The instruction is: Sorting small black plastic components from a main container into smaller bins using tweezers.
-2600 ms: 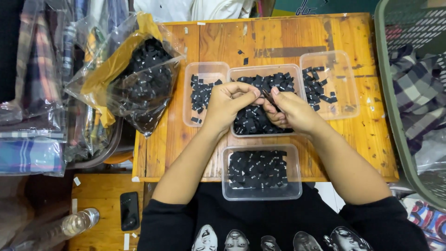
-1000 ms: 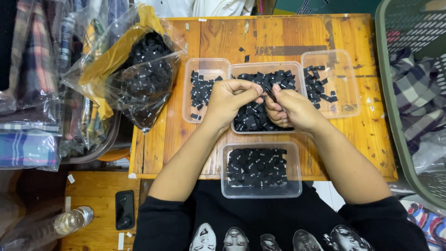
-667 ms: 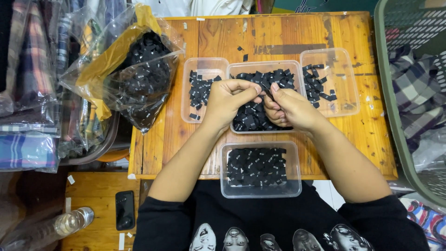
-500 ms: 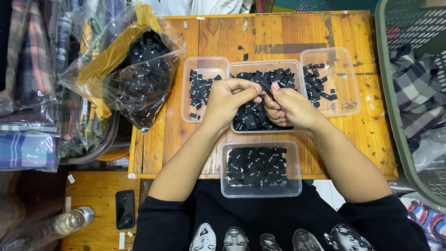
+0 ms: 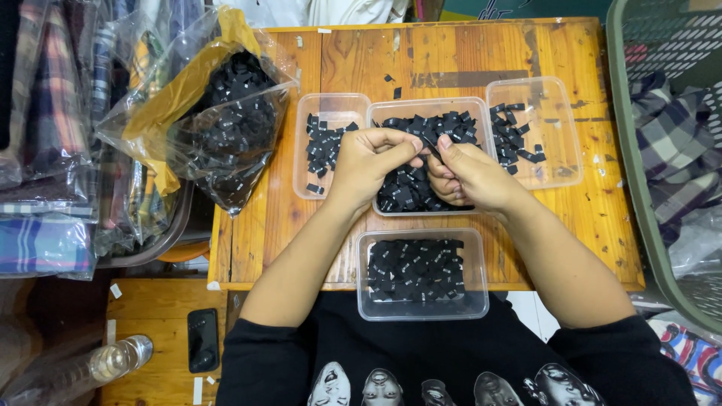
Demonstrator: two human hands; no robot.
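Note:
My left hand (image 5: 370, 165) and my right hand (image 5: 470, 177) meet over the middle clear tray (image 5: 382, 110), which is heaped with small black fabric labels. Both hands pinch the same small black label (image 5: 429, 146) between thumb and fingers, just above the heap. A clear tray (image 5: 304, 147) to the left holds a few black labels. Another clear tray (image 5: 558, 120) to the right holds some too. The near tray (image 5: 362, 271), close to my body, is filled with flat-laid black labels.
The trays sit on a wooden table (image 5: 265, 218). A clear plastic bag (image 5: 218, 124) full of black labels lies at the table's left edge. Packed plaid clothes (image 5: 53, 135) are stacked on the left, a green basket (image 5: 654, 165) stands on the right, and a phone (image 5: 201, 340) and bottle (image 5: 105, 362) lie below left.
My hands stay over the middle tray; the fingers have shifted slightly, working a label between them. Nothing else has moved.

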